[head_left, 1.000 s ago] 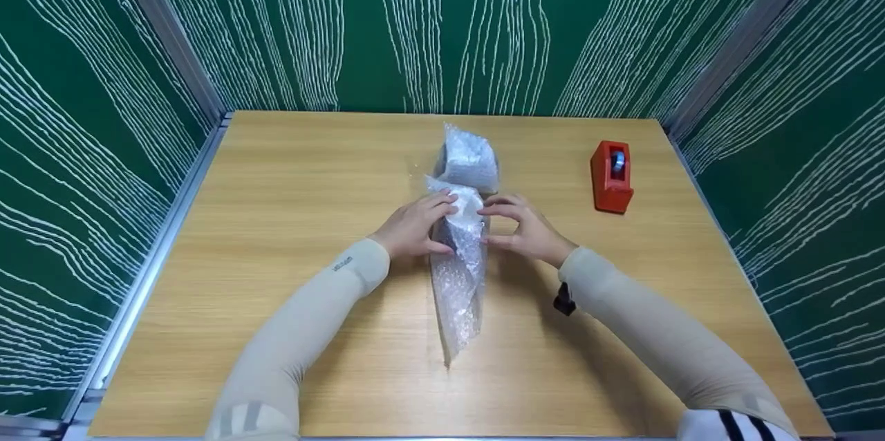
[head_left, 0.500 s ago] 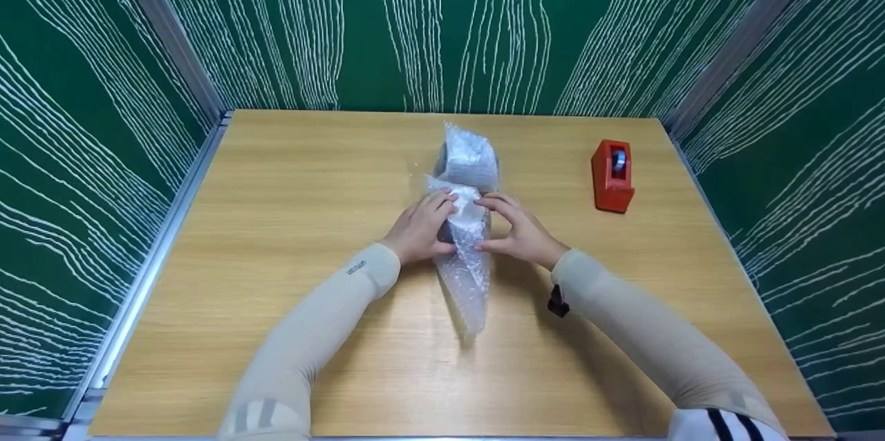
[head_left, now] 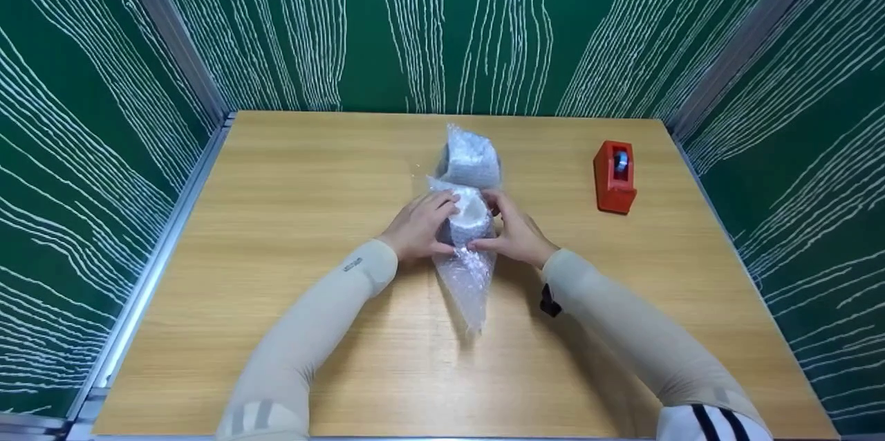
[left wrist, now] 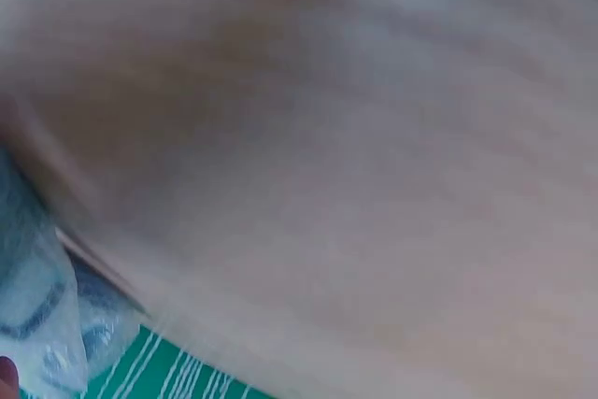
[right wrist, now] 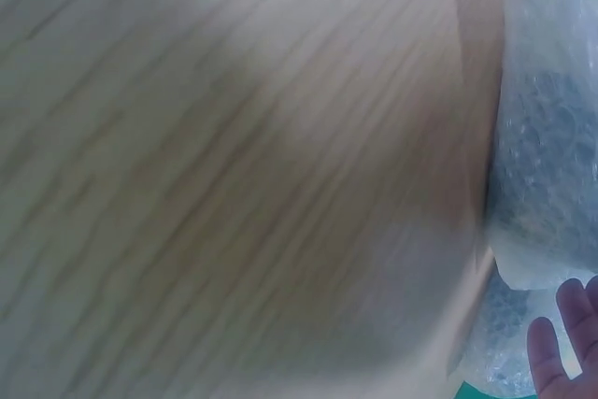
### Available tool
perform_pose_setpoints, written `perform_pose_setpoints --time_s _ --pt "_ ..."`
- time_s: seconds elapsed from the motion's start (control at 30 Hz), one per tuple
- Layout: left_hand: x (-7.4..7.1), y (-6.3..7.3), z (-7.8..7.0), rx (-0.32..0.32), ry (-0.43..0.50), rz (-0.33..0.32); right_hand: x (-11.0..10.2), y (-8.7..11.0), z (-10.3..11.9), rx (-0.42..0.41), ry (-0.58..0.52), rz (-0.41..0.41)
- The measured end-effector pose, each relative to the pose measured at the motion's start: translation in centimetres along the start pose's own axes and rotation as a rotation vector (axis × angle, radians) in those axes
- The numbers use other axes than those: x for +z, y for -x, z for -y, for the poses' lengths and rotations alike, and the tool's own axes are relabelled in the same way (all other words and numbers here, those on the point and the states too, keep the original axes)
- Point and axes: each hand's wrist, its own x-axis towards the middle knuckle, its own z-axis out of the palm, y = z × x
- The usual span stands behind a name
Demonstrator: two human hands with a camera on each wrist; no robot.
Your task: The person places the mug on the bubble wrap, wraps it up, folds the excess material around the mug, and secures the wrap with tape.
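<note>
In the head view, a bundle of bubble wrap lies mid-table, around something round with a white ring-like top. Its pointed tail runs toward the near edge. My left hand grips its left side, fingers at the top and thumb lower down. From the right, my right hand holds the wrap, thumb across the front and fingertips partly hidden behind the far side. The right wrist view shows the wrap at its right edge, with fingers below. Only a sliver of wrap shows in the left wrist view.
A second bubble-wrapped piece sits right behind the bundle, on the wooden table. Toward the back right stands a red tape dispenser. Green panels with white lines enclose the table's back and sides.
The wrap's tail has shortened and swung right. My right thumb has moved left across the front, and its fingers have gone round the far side. The white top shows more.
</note>
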Motion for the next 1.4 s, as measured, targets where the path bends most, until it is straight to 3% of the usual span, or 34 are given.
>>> perform_pose_setpoints --time_s 0.27,0.57,0.77,1.0,1.2,1.4 --pt "-1.1 -0.2 0.5 0.072 0.070 0.040 0.5 0.1 -0.2 0.038 0.008 -0.058" --pt "-0.6 -0.4 0.4 0.057 0.045 -0.019 0.2 0.7 0.1 -0.002 0.024 -0.067" --pt "-0.5 -0.1 0.4 0.050 0.065 -0.034 -0.6 2.1 0.4 -0.111 0.053 -0.084" --pt "-0.3 0.0 0.5 0.041 0.133 -0.064 -1.1 4.2 1.1 -0.250 0.055 -0.010" --pt "-0.1 0.0 0.6 0.006 0.194 -0.068 -1.0 5.5 0.8 -0.432 0.197 0.048" --pt "0.0 -0.1 0.7 -0.002 0.185 -0.060 -0.9 6.6 0.9 -0.500 0.318 0.147"
